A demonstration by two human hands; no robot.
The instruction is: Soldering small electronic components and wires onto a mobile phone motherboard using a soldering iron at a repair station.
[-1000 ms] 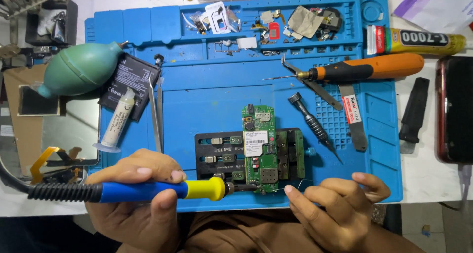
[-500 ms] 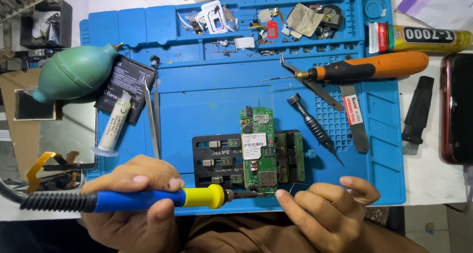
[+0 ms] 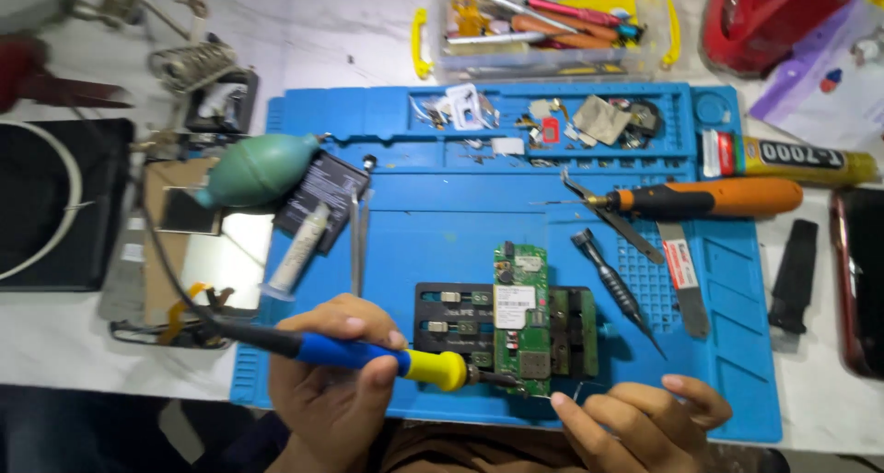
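Note:
My left hand [image 3: 333, 392] grips a soldering iron [image 3: 368, 355] with a blue and yellow handle, its tip touching the lower edge of a green circuit board [image 3: 518, 318]. The board is clamped upright in a black holder [image 3: 460, 330] on the blue work mat [image 3: 442, 224]. My right hand [image 3: 635, 422] rests at the mat's near edge just right of the board, fingers curled; a thin metal piece pokes from its fingertips toward the board, and I cannot make out what it is.
On the mat lie an orange screwdriver [image 3: 709, 198], a black-handled tool [image 3: 612, 289], tweezers [image 3: 355, 243], a syringe [image 3: 296, 261] and a green air blower [image 3: 258, 171]. A glue tube [image 3: 787, 157] and a clear tool box [image 3: 543, 26] sit behind; a phone [image 3: 861, 280] lies at the right.
The view has shifted, showing more of the table behind the mat. My left hand has brought the iron's tip onto the board's lower edge; my right hand stays beside it.

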